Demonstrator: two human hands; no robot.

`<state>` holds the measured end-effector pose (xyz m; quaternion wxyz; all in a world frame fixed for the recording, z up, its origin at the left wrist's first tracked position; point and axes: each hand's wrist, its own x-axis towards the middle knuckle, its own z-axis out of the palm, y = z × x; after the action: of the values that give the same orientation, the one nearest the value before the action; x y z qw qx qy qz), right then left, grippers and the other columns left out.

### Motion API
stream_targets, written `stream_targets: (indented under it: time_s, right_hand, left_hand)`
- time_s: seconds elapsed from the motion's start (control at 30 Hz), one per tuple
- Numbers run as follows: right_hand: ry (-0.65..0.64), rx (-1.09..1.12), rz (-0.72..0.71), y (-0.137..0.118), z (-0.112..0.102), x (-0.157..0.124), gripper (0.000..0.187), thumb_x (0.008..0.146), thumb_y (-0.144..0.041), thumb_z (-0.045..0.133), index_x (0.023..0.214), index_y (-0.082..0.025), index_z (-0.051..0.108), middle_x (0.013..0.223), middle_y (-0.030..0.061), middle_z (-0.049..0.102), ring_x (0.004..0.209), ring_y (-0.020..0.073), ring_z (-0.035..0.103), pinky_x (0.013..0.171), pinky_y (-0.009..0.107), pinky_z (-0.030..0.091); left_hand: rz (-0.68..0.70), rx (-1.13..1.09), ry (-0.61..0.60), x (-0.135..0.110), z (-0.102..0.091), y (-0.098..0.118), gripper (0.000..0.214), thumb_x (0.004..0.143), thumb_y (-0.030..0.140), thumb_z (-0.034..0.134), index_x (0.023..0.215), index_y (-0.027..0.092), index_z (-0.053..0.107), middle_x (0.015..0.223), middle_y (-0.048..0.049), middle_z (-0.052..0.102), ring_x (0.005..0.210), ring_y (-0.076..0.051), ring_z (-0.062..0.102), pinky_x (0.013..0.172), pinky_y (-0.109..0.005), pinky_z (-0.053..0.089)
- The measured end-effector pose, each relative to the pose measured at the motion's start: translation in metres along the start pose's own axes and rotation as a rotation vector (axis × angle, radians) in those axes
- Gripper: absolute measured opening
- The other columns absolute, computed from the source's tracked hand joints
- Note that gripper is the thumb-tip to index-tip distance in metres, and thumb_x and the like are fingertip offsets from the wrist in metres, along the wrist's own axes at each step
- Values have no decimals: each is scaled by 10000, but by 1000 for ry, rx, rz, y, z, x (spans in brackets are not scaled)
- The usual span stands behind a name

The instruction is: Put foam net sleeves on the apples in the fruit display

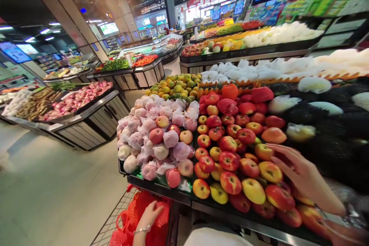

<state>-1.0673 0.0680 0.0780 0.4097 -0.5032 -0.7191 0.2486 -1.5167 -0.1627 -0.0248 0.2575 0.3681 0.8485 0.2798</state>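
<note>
Apples: we've got loose red-and-yellow apples point(228, 160) heaped on the black stand point(161, 191) right in front of us.
Right hand: our right hand point(305, 175) is over the heap's right side, fingers stretched out loosely, tips at a yellowish apple point(263, 152); can't tell if they touch.
Left hand: our left hand point(149, 215) is down at the red bag point(161, 221), fingers bent, and we can't tell if it's gripping.
Cart: wire cart point(111, 217) around the bag.
Neighbours: wrapped pink fruit point(171, 138) just left of the apples.
</note>
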Motion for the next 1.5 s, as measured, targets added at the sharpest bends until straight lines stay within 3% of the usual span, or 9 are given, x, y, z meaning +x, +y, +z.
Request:
stream_targets:
  time_s: [0.13,0.23,0.37,0.6,0.77,0.93,1.13,1.3,1.5]
  right_hand:
    - [-81,488,197,-49,35,-43,472,865,-643,515,1068,-269,719,1161,116,714,1137,326,645,1018,499,500]
    - [-274,875,171,-77,70,-69,594,780,-711,602,1173,-273,682,1213,135,693,1115,335,660,965,485,538]
    - [-99,905,292,-81,82,-75,495,705,-582,768,1115,-323,666,1167,73,719,1083,299,674,958,447,549]
    - [18,662,282,-40,48,-73,427,752,-453,748,1136,-299,643,1215,72,678,1140,293,629,993,430,516]
    - [-95,669,283,-26,46,-78,411,773,-444,737,1140,-285,642,1161,69,691,1066,271,656,941,402,542]
    - [-138,658,295,-18,45,-75,438,812,-465,695,1200,-271,642,1287,74,652,1198,289,599,1073,460,453]
    - [-90,722,320,-12,51,-75,389,811,-522,686,1118,-283,706,1239,65,694,1247,321,579,1108,495,423]
    - [14,1080,489,-11,58,-79,459,756,-558,730,1156,-339,673,1271,41,677,1217,299,610,1010,468,519]
    - [-218,1241,499,-25,63,-75,383,879,-597,544,1127,-332,664,1219,40,698,1138,265,655,913,447,560]
  left_hand:
    - [416,-319,-379,-14,-9,90,289,843,497,594,939,233,660,1089,-73,702,1084,-285,626,994,-441,496]
    - [808,-519,-444,-30,12,178,217,869,429,604,887,213,587,1198,-142,628,1179,-296,560,1034,-454,440]
    - [830,-538,-552,-41,65,247,273,832,417,686,907,215,518,1196,-110,592,1132,-250,548,1015,-405,422]
    - [506,-866,-728,-37,122,248,657,700,637,734,1170,204,583,979,-57,623,927,-219,581,866,-346,467]
    - [498,-634,-838,-25,131,249,431,721,482,776,994,155,707,951,-60,678,913,-214,604,852,-318,452]
    - [525,-752,-730,-25,137,249,294,697,361,799,819,178,604,860,-6,601,861,-166,559,843,-286,445]
    - [403,-810,-560,-34,139,253,450,696,426,799,1017,203,577,920,-14,601,868,-166,574,792,-274,462]
    - [435,-705,-809,-33,149,238,482,676,416,802,1065,169,660,1033,-79,695,1009,-244,616,939,-381,474]
    - [403,-660,-330,-35,139,240,233,756,298,619,945,178,686,979,-69,708,985,-244,621,978,-400,458]
